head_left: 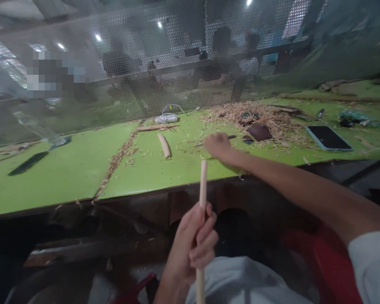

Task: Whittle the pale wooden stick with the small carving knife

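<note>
The largest thing is the green table (152, 173), which goes across the whole view, and on its far right part lies a wide heap of shavings (288, 126), loose and very light. Next in size comes the wooden stick (203, 181), which is in front of the near edge of the table, almost upright, its lower end going out of view. It looks pale, slim and smooth, so I judge that it is light in weight and stiff, not easy to dent by fingers, but it may turn around its own axis or slide a little lengthwise if the hold is weak. The left grip (193, 240) is closed firmly around it, with the fingers wrapped and the upper end free. This seems to me a good place, because a hold along the length resists tilting, while the exposed end is better not used as a handle. The right grip (218, 145) is low at the table with curled fingers; it is blurred, and I cannot tell if it holds the dark slim object (232, 137) that shows beside it. Smaller than the hands, a curved wooden piece (164, 145) lies alone to the left, probably equally light and rigid.
</note>
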The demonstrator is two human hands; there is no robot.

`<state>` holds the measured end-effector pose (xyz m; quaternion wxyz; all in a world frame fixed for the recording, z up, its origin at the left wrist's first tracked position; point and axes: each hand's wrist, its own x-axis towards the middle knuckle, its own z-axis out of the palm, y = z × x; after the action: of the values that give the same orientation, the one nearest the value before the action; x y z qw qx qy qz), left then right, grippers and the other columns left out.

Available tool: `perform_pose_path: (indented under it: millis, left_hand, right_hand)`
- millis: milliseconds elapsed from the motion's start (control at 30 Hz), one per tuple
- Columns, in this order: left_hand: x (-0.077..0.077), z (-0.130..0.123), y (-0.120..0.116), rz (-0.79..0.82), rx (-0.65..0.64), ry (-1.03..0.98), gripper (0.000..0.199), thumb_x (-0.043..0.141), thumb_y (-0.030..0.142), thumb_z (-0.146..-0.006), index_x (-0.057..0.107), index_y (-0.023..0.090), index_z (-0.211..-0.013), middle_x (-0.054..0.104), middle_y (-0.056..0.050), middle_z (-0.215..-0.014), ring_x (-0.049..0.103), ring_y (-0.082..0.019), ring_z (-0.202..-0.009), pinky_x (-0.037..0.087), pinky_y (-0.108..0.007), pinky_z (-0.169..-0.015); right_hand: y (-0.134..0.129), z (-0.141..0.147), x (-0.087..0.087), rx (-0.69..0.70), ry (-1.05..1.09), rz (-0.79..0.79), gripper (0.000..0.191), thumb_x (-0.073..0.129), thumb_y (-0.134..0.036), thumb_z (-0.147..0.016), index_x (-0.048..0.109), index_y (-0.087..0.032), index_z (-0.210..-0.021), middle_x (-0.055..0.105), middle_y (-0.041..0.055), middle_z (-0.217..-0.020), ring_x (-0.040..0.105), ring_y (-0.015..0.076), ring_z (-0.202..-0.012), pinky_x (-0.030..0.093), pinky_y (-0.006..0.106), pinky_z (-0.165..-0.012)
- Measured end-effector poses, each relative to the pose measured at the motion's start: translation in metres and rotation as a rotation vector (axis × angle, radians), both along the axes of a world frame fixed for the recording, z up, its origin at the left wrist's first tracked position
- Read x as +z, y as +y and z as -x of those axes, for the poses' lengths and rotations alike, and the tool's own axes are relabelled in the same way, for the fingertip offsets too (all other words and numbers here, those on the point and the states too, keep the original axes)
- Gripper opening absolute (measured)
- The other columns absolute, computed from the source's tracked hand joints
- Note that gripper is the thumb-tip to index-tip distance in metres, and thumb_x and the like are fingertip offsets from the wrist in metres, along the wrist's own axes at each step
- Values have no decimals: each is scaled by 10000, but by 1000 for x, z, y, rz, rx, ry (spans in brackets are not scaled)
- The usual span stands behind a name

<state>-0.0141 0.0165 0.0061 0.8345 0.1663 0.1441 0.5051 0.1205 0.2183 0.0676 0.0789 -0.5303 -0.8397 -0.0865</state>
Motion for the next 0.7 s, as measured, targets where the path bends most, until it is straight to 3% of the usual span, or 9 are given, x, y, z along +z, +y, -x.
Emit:
perform_pose_path:
  millis: [133, 233, 367, 500, 700]
  left_hand:
    - [-1, 6, -1, 20, 11, -59, 172, 572, 341, -1024, 532, 174, -1004, 321, 100, -631, 78, -17, -387, 231, -55, -280]
    - [-4, 8, 9, 46, -20, -162, 163, 588, 310, -1016, 520, 162, -1012, 315, 100, -632, 99, -21, -384, 211, -44, -264]
    - [-6, 3, 13, 65, -18, -248, 169, 595, 301, -1013, 520, 150, -1008, 317, 100, -628, 104, -13, -373, 153, -28, -249]
    - [0, -1, 9, 62, -15, -226, 190, 619, 316, -1002, 518, 154, -992, 312, 102, -627, 88, -10, -375, 151, -23, -257]
    - [7, -2, 10, 5, 14, -169, 201, 641, 320, -988, 508, 174, -953, 299, 103, -626, 77, -13, -380, 165, -35, -265]
  right_hand:
    - [14, -23, 18, -112, 14, -31, 384, 393, -66, -934, 752, 45, -1015, 725, 248, -935, 699, 235, -953, 450, 268, -789]
    - [-4, -22, 23, -89, 13, 15, 353, 460, -181, -960, 781, -37, -993, 740, 219, -917, 710, 229, -883, 456, 259, -757]
    - [-56, -6, 15, 14, -38, 173, 326, 489, -247, -948, 797, -144, -925, 760, 143, -868, 709, 211, -823, 454, 242, -696]
    - [-97, 7, 4, 90, -120, 302, 283, 511, -196, -913, 789, -213, -966, 771, 114, -878, 720, 249, -820, 463, 284, -648]
    - [-102, 15, -4, 126, -69, 188, 329, 431, -136, -960, 754, -167, -1013, 751, 136, -858, 707, 280, -807, 468, 310, -656]
